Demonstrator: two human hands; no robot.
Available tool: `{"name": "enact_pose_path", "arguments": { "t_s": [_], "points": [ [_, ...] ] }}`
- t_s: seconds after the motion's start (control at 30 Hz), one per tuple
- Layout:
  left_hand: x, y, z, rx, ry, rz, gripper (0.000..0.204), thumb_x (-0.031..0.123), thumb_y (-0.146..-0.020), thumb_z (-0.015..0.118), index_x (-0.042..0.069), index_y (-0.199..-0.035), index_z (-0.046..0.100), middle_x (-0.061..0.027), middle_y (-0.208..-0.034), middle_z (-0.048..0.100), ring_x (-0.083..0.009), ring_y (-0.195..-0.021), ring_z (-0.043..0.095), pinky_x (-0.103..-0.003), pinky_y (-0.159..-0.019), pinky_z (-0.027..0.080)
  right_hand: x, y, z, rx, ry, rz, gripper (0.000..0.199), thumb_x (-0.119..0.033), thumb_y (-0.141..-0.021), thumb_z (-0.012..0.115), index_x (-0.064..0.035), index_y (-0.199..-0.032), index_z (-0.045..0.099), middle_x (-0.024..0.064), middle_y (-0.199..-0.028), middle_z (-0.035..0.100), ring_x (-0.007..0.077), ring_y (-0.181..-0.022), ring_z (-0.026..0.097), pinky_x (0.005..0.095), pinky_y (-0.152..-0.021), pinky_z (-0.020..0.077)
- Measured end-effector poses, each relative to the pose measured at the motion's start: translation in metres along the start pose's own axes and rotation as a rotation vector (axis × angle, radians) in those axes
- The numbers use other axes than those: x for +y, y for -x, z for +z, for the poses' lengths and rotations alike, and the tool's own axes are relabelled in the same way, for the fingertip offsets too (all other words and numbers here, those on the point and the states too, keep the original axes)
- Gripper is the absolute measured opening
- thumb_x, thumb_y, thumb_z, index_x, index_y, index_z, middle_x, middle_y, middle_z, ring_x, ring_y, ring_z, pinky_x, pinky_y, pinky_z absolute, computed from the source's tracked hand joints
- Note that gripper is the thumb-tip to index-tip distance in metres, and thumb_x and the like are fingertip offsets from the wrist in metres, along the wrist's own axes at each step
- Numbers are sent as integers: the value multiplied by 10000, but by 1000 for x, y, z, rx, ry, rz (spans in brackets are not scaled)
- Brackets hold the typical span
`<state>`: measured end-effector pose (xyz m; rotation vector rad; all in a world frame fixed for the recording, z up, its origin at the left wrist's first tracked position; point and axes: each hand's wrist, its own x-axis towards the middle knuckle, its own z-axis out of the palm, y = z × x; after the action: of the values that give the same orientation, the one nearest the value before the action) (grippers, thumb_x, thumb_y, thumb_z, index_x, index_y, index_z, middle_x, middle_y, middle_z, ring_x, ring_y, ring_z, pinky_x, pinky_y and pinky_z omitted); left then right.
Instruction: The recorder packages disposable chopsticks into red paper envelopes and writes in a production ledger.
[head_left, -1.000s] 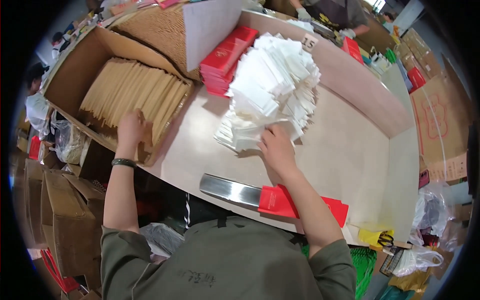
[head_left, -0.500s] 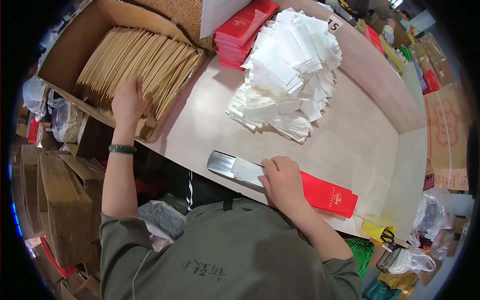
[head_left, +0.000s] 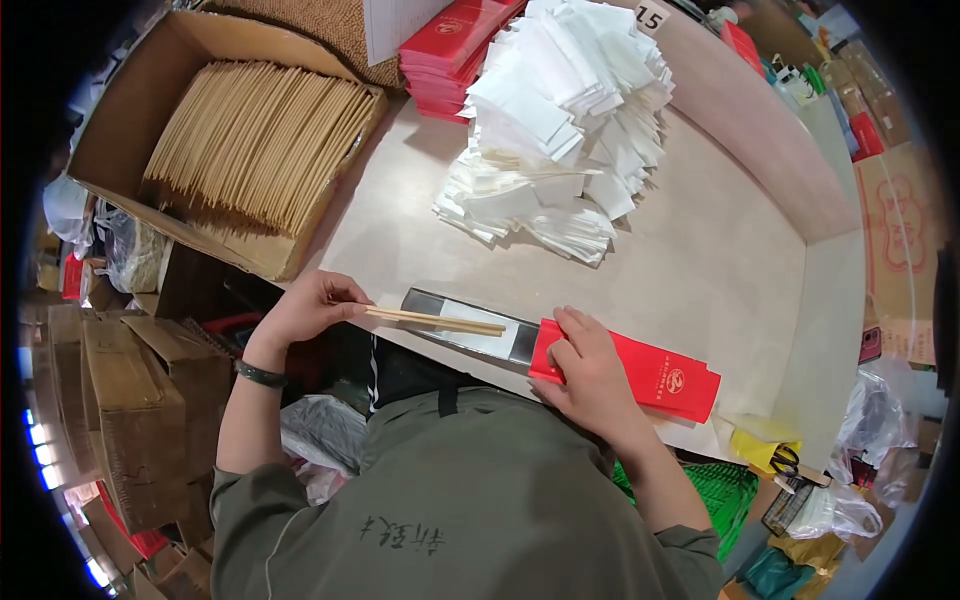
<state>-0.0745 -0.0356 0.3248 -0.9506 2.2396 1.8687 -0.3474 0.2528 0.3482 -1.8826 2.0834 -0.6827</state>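
Note:
My left hand (head_left: pixel 312 308) pinches a pair of light wooden chopsticks (head_left: pixel 440 319) by one end. Their other ends reach right, over a narrow metal trough (head_left: pixel 420 300) at the table's near edge. A white paper slip (head_left: pixel 492 343) lies in the trough beneath the chopsticks. My right hand (head_left: pixel 583 365) grips a red paper sleeve (head_left: pixel 655 372), fingers at its far edge and thumb at its near edge. The sleeve's left end meets the trough's right part; whether the trough reaches inside cannot be seen.
At the far left, a cardboard box (head_left: pixel 115 130) holds many loose chopsticks (head_left: pixel 260 140). Heaped white paper slips (head_left: pixel 560 130) lie mid-table beside a stack of red sleeves (head_left: pixel 435 85). A raised rim (head_left: pixel 755 150) borders the table's right side. Scissors (head_left: pixel 785 460) sit by the right corner.
My left hand has come from the chopstick box to the trough, bringing a pair of chopsticks. My right hand has shifted from the white slip onto the red sleeve's left end.

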Motion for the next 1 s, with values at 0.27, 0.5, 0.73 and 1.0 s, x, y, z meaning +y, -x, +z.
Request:
{"name": "enact_pose_path", "arguments": {
  "t_s": [0.27, 0.5, 0.73, 1.0],
  "points": [
    [50, -46, 129, 294, -358, 401, 130, 35, -876, 702, -32, -985, 683, -76, -880, 681, -167, -800, 677, -302, -744, 555, 2, -11, 9, 33, 4, -21, 345, -188, -736, 798, 0, -934, 586, 218, -1285, 563, 404, -1192, 510, 472, -986, 447],
    [77, -58, 173, -47, 316, 195, 425, 109, -913, 666, -15, -1295, 527, -148, -1101, 659, -207, -994, 664, -334, -853, 542, 14, -10, 15, 66, -4, -57, 383, -179, -719, 784, -4, -1009, 604, 190, -1223, 565, 387, -1150, 518, 469, -960, 454],
    [65, -40, 128, 192, -949, 602, 629, 288, -685, 831, 63, -1196, 542, -121, -1030, 633, -329, -879, 629, -421, -737, 518, 11, -17, -9, 13, -34, -251, 241, -170, -720, 764, -66, -893, 631, 158, -974, 574, 332, -889, 579, 430, -767, 492],
    [86, -30, 146, -241, -184, 46, 472, 136, -705, 699, 13, -1137, 551, -183, -958, 638, -370, -862, 635, -416, -761, 523, 62, 28, -65, -29, 140, 46, 321, -208, -752, 802, -47, -989, 658, 207, -1263, 543, 369, -1178, 524, 436, -960, 442]
  ]
}}
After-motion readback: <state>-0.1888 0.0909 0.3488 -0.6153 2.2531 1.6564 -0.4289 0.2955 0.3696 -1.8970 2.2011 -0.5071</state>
